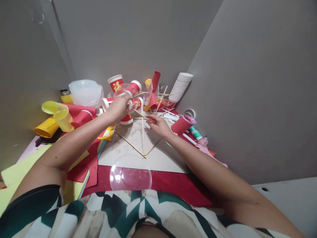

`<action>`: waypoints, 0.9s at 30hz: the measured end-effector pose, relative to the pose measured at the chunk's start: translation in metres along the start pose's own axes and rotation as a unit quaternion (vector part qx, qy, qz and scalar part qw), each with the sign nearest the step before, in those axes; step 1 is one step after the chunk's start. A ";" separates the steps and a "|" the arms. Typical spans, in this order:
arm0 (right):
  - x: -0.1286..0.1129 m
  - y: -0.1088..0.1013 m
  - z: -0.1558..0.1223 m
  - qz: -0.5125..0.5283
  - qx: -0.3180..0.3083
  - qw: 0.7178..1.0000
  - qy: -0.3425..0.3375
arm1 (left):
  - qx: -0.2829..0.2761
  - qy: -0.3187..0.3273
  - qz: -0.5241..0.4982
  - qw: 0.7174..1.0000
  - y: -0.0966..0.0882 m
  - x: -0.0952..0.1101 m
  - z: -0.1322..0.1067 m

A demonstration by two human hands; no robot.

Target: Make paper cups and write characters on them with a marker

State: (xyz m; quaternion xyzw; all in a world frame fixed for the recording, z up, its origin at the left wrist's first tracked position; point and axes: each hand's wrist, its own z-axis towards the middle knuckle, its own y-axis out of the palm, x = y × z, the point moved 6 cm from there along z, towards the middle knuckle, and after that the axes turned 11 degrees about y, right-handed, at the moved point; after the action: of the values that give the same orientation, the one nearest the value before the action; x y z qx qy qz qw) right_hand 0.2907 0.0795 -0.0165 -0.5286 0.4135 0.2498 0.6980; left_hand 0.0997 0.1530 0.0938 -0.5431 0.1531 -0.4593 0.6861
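Right hand point(159, 126) pinches a stick point(140, 114); left hand's point(121, 106) grip, can't tell! One hard tug could skew that stick frame point(129, 142).

Wood, paper, plastic mix

Sticks point(128, 142), centre: bare wood, matt; disc point(130, 173), bottom centre: clear plastic, glossy; tubs point(85, 94), upper left: translucent plastic; cup stack point(181, 86), upper right of centre: smooth paper; sheets point(23, 168), lower left: matt paper

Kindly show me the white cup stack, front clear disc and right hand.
White cup stack point(182, 87): head view, middle of its side.
Front clear disc point(130, 174): head view, near its centre.
Right hand point(160, 126): head view, back of the hand.
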 end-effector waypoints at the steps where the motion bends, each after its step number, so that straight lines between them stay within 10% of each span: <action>1: 0.001 0.000 0.001 -0.001 0.000 1.000 -0.002 | 0.000 -0.001 0.010 1.000 0.002 -0.001 0.000; 27: 0.009 -0.012 0.050 -0.003 0.135 0.988 -0.075 | -0.083 0.046 0.151 0.984 0.027 0.054 0.009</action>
State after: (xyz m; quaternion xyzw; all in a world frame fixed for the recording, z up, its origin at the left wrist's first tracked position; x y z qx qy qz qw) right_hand 0.3208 0.1222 -0.0122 -0.4106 0.3884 0.2284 0.7927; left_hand 0.1476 0.1156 0.0885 -0.5473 0.3017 -0.3609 0.6923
